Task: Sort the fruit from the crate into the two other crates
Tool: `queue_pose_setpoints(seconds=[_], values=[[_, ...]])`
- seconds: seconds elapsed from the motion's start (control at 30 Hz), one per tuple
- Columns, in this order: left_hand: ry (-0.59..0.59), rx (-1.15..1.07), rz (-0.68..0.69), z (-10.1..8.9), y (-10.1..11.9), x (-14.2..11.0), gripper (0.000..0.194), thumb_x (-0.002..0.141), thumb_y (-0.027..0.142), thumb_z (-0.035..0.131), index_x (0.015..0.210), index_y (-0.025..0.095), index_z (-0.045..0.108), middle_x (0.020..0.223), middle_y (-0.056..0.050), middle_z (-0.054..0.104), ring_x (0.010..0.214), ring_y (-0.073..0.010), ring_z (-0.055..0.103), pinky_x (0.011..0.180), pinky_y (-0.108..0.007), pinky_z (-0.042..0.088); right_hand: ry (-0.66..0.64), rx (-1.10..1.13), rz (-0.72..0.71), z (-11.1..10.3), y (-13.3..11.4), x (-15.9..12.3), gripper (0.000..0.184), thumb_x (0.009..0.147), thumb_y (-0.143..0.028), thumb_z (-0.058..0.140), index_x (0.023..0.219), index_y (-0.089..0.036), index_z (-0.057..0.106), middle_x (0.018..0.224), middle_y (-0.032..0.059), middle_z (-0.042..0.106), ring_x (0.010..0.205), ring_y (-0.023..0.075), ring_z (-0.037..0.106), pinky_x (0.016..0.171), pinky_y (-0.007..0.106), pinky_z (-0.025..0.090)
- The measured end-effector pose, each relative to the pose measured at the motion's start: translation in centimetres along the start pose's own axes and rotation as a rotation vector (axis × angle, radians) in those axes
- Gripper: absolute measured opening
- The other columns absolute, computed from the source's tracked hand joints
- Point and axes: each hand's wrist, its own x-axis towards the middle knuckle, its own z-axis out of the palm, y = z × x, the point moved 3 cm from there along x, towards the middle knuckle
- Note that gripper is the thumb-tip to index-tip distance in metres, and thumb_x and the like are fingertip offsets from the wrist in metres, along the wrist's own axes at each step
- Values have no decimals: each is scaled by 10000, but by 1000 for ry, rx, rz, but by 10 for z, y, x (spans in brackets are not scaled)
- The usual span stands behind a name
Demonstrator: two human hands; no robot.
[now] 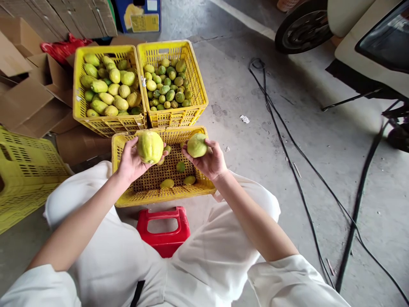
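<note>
My left hand point(131, 161) holds a large yellow-green lemon point(150, 147), its fingers curled around the fruit from below and the left. In my right hand point(213, 161) is a smaller, greener lemon point(197, 145), gripped at its right side and underneath. Both fruits are held up over a yellow plastic crate point(153, 197) standing between my knees. A few loose lemons lie in that crate, among them a yellow one point(167, 183) and a green one point(180, 166). My left hand partly covers others there.
Behind stand two yellow crates: the left crate point(76, 85) has large lemons, the right crate point(201, 87) smaller, greener ones. Cardboard boxes point(28, 102) and another yellow crate point(28, 166) are at left. A red plastic stool point(164, 241) is below me. Black cables point(295, 179) cross the floor near a vehicle point(358, 38).
</note>
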Motion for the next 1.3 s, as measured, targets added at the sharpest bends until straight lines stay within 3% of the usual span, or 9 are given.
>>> queue_pose_setpoints(seconds=[0.1,0.17,0.33,0.43,0.6,0.73,1.0,1.2,1.3], values=[[15,20,25,-1,0,4,491,888,599,624,1020,128,671,845,-129,741,785,-264,772,608,-300,638,0,-8,-27,-6,0,3,260,829,-318,747,1052,-231,646,893,13,759,834,174,742,824,303,680],[15,20,62,-2,1,5,486,872,601,647,1010,136,669,839,-112,739,812,-262,774,664,-316,655,-32,-4,-22,-6,-1,3,318,828,-334,749,1110,-235,642,953,24,770,919,193,754,866,328,675],[-48,-9,61,0,5,2,453,909,495,579,1179,142,665,1119,-168,757,1114,-346,740,888,-470,651,-128,-17,13,4,-5,-1,383,793,-306,647,1145,-154,637,1148,139,773,1173,318,718,998,496,629],[-53,2,48,0,5,0,419,922,391,546,1241,142,653,1237,-183,731,1219,-372,696,940,-520,625,-127,-61,-28,6,-3,-2,332,826,-278,647,1140,-169,653,1150,112,777,1156,275,728,1033,432,616],[-2,42,57,0,3,2,428,893,492,637,1114,127,675,1004,-154,761,1064,-343,757,806,-409,671,-43,-63,-65,-4,1,3,329,834,-319,775,1134,-246,661,909,-2,771,874,172,754,941,329,654],[-2,49,90,-1,2,4,453,842,497,696,1103,128,669,951,-131,756,1024,-317,767,808,-363,671,3,-52,-46,-10,0,5,309,799,-281,793,1068,-247,645,1009,24,784,956,194,754,911,332,659],[-47,-7,81,1,6,0,458,882,340,562,1279,122,630,1261,-204,724,1287,-414,651,983,-594,601,-159,-60,30,11,-6,-5,426,750,-264,574,1168,-221,645,1137,79,780,1198,305,698,980,527,620],[-47,31,126,-4,-2,5,458,824,419,774,1173,150,650,1157,-161,758,1207,-359,708,1032,-498,604,-159,-80,63,6,4,-2,290,831,-311,697,1096,-198,671,952,28,786,910,203,769,760,288,667],[-54,45,132,-6,-4,6,453,793,401,807,1134,142,661,1077,-140,772,1179,-335,724,1048,-468,597,-109,-53,92,0,8,0,215,844,-289,725,1028,-196,661,912,18,788,878,194,780,815,303,676]])
